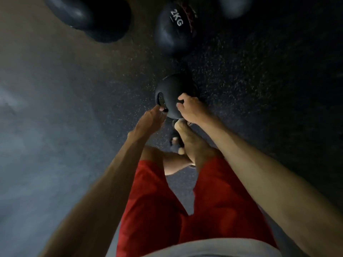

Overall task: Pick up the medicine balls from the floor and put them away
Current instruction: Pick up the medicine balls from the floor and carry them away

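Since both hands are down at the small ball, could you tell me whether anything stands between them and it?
Nothing visible does. The left hand and right hand already touch opposite sides of the small ball; the 2KG ball lies apart, farther along the floor.

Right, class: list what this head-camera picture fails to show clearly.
- Weight marking on the small black rubber ball: hidden by the left hand and right hand.
- Each hand's grip: fingertips wrap out of sight.
- Large dark ball: cut by the top edge, blurred.
- Red print beside "2KG" on the black medicine ball: too blurred.
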The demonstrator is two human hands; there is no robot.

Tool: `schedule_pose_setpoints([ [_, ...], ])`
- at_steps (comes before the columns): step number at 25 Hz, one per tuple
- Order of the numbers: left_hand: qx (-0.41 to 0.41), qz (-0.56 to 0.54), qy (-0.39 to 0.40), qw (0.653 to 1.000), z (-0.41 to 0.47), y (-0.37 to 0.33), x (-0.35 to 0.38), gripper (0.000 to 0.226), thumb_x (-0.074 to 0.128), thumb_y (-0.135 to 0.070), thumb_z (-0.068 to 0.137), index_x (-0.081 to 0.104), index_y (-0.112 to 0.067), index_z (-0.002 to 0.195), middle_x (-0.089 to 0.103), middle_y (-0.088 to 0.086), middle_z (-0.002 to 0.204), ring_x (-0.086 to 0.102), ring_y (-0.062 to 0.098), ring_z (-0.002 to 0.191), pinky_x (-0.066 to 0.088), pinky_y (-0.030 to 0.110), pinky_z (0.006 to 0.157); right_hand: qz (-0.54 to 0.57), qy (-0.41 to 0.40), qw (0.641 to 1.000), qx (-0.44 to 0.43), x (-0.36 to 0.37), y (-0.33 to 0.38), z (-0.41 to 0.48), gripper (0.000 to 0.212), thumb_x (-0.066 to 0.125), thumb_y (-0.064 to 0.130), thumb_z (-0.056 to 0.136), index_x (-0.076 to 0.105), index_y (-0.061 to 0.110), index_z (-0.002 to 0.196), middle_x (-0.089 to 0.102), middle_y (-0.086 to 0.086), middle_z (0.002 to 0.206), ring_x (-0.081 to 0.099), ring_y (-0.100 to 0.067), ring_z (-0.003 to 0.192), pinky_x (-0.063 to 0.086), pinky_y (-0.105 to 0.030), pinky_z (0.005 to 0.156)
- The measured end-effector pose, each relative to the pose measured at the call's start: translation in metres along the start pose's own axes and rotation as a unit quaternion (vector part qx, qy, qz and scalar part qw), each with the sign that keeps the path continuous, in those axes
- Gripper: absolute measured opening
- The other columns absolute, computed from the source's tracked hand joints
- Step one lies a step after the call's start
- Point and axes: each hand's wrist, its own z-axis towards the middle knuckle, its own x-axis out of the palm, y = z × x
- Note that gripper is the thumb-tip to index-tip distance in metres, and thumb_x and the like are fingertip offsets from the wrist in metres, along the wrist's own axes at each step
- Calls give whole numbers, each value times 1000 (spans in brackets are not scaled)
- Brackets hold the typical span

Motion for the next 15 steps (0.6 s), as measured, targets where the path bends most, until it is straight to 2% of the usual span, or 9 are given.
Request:
schedule_pose_setpoints([
  [4,-15,61,46,997,31,20,-7,38,49,-24,103,52,-10,138,62,18,131,59,37,121,46,44,100,61,-37,996,60,34,-8,19,36,47,27,100,55,8,130,62,-25,126,57,-41,118,48,-45,95],
  [7,-18,99,73,992,58,36,-7,39,37,-20,106,48,-5,140,48,21,146,53,38,127,44,44,102,93,-63,989,95,65,-18,29,31,47,25,100,56,6,123,65,-21,115,61,-38,109,50,-45,90],
  [9,-10,108,93,990,81,47,-6,38,40,-22,105,49,-5,138,53,21,141,57,38,123,48,42,100,102,-83,984,119,88,-26,38,29,43,26,100,54,8,121,65,-18,111,62,-36,103,51,-46,90],
  [11,53,175,94,979,108,61,1,38,47,-25,102,52,-8,135,61,18,132,61,36,117,50,41,100,106,-115,977,146,114,-35,51,29,41,27,101,53,9,120,64,-17,111,62,-37,103,51,-46,90],
  [13,92,224,102,965,138,75,8,39,47,-27,102,52,-11,137,60,17,133,58,35,122,47,39,102,107,-151,966,179,138,-41,73,32,41,25,101,51,8,126,62,-19,120,59,-38,111,51,-44,91],
  [15,114,261,123,951,167,86,13,41,45,-27,103,48,-11,141,55,21,140,53,36,128,43,41,104,115,-173,952,223,164,-43,98,43,43,25,101,40,11,142,50,-22,138,50,-39,126,47,-46,98],
])
